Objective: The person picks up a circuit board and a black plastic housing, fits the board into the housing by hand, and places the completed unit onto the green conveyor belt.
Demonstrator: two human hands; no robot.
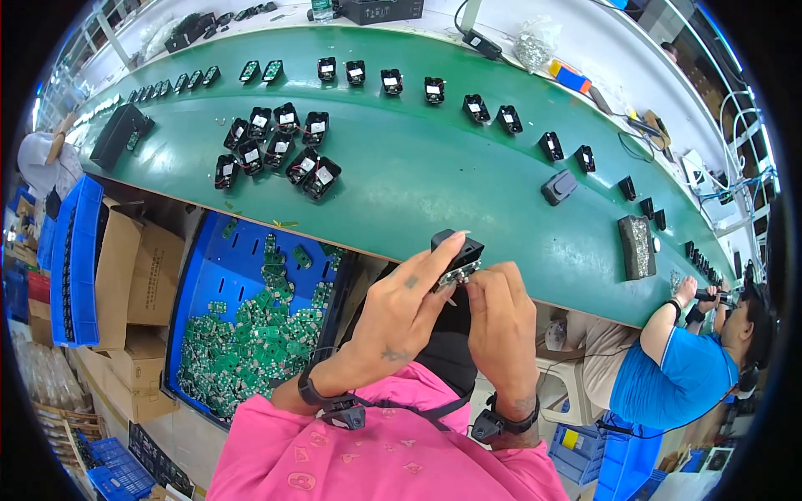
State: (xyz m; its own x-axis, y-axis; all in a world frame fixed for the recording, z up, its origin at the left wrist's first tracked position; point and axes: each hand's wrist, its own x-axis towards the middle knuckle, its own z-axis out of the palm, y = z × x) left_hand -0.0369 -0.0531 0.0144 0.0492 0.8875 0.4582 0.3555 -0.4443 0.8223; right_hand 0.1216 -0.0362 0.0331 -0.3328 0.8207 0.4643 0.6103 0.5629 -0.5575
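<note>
My left hand (408, 292) grips a small black plastic housing (469, 248) between thumb and fingers, just beyond the table's near edge. A circuit board (458, 274) with small parts shows along the housing's lower side. Close against the board, my right hand (504, 321) is closed in a pinch; its fingers hide whatever is between them. On the table ahead, to the left, lies a cluster of black housings (320, 177) with white labels and red wires.
More housings (434, 90) line the green table (393, 150). A blue bin (194, 288) of green circuit boards (259, 351) stands below left, beside cardboard boxes (150, 267). A dark block (637, 248) lies on the right. A co-worker in a blue shirt (677, 376) sits at right.
</note>
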